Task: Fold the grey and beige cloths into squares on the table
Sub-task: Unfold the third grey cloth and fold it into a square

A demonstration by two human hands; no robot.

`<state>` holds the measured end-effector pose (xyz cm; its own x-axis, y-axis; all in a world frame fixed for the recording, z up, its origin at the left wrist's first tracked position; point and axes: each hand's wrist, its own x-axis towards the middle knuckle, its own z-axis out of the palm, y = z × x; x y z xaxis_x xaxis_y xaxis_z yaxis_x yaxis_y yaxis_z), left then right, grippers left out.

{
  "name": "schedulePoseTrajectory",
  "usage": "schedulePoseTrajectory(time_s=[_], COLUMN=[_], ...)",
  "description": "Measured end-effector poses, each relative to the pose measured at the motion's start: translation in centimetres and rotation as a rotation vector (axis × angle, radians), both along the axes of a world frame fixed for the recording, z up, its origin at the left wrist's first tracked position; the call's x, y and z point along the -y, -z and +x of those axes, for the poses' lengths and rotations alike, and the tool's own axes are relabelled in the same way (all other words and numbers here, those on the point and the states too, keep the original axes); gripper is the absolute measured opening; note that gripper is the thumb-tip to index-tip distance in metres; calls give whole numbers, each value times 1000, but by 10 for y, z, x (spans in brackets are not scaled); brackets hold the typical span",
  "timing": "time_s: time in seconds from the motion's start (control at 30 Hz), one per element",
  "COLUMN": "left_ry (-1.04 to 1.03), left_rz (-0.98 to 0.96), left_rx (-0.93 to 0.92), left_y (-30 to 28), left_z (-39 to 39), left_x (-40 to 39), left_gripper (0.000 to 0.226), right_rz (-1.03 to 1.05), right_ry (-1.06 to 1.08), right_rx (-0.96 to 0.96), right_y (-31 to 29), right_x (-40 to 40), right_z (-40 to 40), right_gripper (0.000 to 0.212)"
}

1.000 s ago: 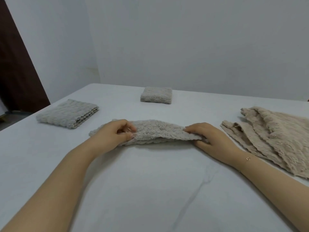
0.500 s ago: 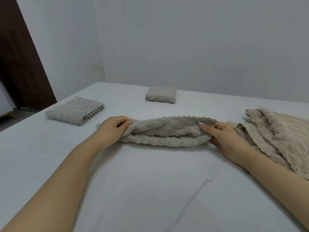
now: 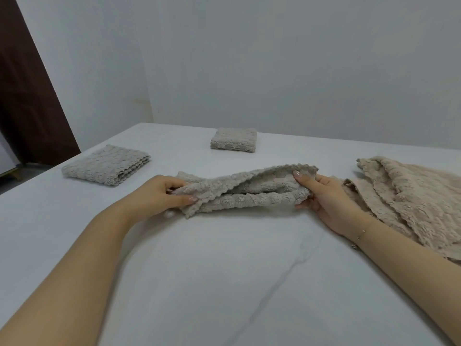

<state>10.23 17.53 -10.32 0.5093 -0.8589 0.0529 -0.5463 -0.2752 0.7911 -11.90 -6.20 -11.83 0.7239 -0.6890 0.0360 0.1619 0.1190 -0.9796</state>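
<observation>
A fluffy grey cloth lies as a long folded strip across the middle of the white table. My left hand pinches its left end between thumb and fingers. My right hand grips its right end, with the upper layer lifted so the fold gapes. A pile of unfolded beige cloths lies just right of my right hand. Two grey cloths folded into squares rest on the table: one at the left, one at the back.
The table's left edge runs diagonally past the left folded cloth. A dark brown door stands beyond it at the far left. A pale wall backs the table.
Both hands have brought the far edge of the grey cloth toward me, and the top layer now lifts open at the right end. The view has shifted slightly left.
</observation>
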Motion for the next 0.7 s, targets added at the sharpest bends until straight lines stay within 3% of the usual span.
schedulePoseTrajectory(time_s=[0.07,0.2,0.27,0.33,0.47,0.7], left_ry=[-13,9,32,57,143,-7], left_rz=[-10,75,112,162,207,25], left_rx=[-51,-60,-66,-81,-187,-157], left_y=[-3,-10,-13,-17,-25,-32], left_z=[0,0,-5,-13,-24,-19], left_x=[-2,-5,-5,-3,-4,-6], left_gripper=[13,70,66,49,53,41], right_rz=[0,30,41,44,83,83], right_ry=[8,25,38,47,48,28], right_rx=[-9,-9,-12,-20,-12,24], right_y=[0,-1,-2,0,5,4], right_x=[1,4,4,6,8,8], right_z=[1,0,0,1,1,2], right_gripper=[16,17,17,18,28,28])
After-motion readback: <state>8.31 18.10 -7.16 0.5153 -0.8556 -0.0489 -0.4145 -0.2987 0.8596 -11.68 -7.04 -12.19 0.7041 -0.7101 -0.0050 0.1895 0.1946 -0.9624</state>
